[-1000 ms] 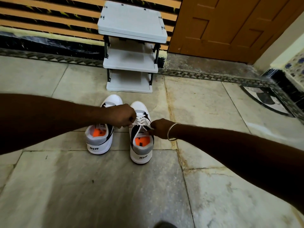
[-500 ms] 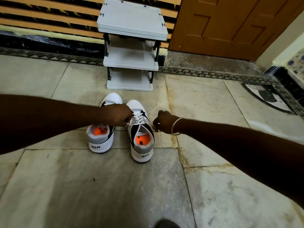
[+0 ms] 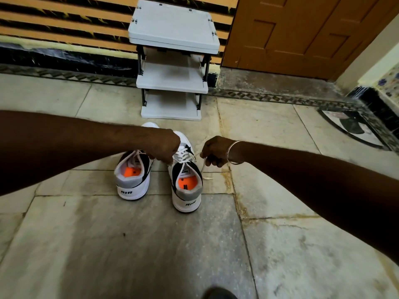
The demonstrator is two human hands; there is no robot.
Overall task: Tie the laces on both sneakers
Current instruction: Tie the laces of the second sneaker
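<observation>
Grey three-tier rack [image 3: 172, 76] against striped wall [image 3: 64, 22]; wooden door [image 3: 302, 31] right.

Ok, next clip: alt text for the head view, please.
Two bare hands pull the white lace of the right sneaker apart, left hand and right hand each gripping an end. The left sneaker stands beside it on the tiled floor, before a grey shoe rack.

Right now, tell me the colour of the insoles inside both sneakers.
Bright orange insoles in both sneakers; head view, the only one.
</observation>
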